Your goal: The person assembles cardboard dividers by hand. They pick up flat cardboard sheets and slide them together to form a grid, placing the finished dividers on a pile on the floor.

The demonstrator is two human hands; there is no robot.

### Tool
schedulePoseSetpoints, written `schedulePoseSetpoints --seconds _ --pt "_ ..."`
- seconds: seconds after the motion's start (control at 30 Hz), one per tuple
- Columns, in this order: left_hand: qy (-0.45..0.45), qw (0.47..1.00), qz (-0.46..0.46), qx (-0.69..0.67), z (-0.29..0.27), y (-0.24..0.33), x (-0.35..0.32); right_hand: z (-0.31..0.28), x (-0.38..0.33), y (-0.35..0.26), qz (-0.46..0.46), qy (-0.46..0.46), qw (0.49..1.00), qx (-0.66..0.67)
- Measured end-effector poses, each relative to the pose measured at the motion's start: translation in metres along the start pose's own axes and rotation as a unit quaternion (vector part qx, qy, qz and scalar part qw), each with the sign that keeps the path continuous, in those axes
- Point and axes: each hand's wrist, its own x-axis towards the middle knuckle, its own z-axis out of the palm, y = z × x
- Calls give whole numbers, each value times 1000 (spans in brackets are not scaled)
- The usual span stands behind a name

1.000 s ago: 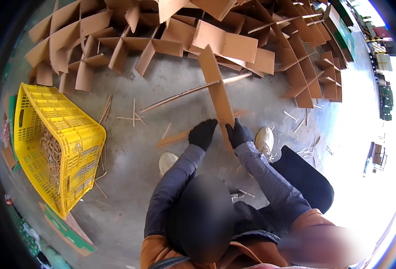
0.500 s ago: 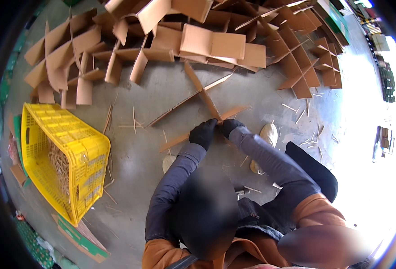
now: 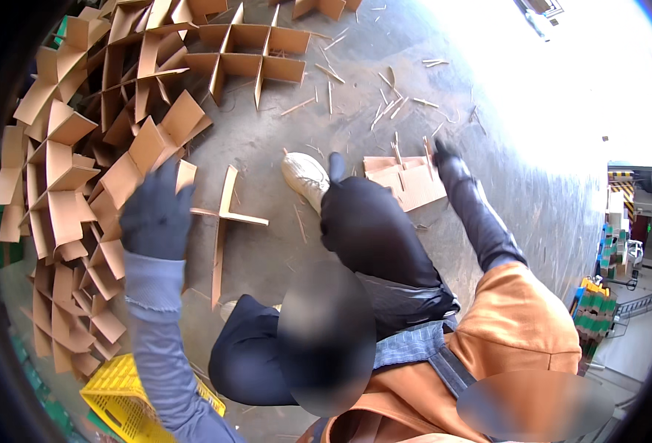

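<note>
- Yellow crate [image 3: 123,387] at the lower left, mostly hidden by the left sleeve; contents cannot be told.
- Left hand [image 3: 156,210], dark glove, raised with fingers spread apart, holding nothing.
- Cross piece [image 3: 222,221], two cardboard strips slotted together, lies on the concrete floor [image 3: 281,133] just right of the left hand, apart from it, not touched.
- Left of that hand, a big pile of cardboard dividers [image 3: 67,192] runs along the left edge; the hand overlaps its near edge in view, contact cannot be told.
- More assembled grid dividers [image 3: 244,59] lie at the top.
- Right hand [image 3: 444,159], dark glove, reaches out to the flat cardboard sheets [image 3: 407,181] on the floor, at their right edge; fingers look bunched, whether it grips a sheet cannot be told.
- Thin cardboard slivers [image 3: 396,100] lie scattered on the floor beyond the sheets.
- Light shoe [image 3: 305,177] on the floor between cross piece and sheets; the person's dark knee [image 3: 363,221] just beside it.
- Person wears an orange top and grey-blue sleeves.
- Stacked coloured goods [image 3: 592,306] far right, well apart.
</note>
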Motion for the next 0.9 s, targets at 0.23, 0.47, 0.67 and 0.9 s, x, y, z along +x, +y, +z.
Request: schedulePoseSetpoints --seconds 0.23,0.47,0.67,0.9 --pt "-127 882 414 184 -88 272 4 52 -117 142 466 -3 789 400" --pt "-152 850 432 260 -93 337 -2 145 -98 89 314 -32 810 494" --pt "-161 888 388 188 -96 348 -9 148 -85 94 305 -6 797 522" --pt "-102 951 251 -148 -11 292 39 149 -41 122 251 -33 799 545"
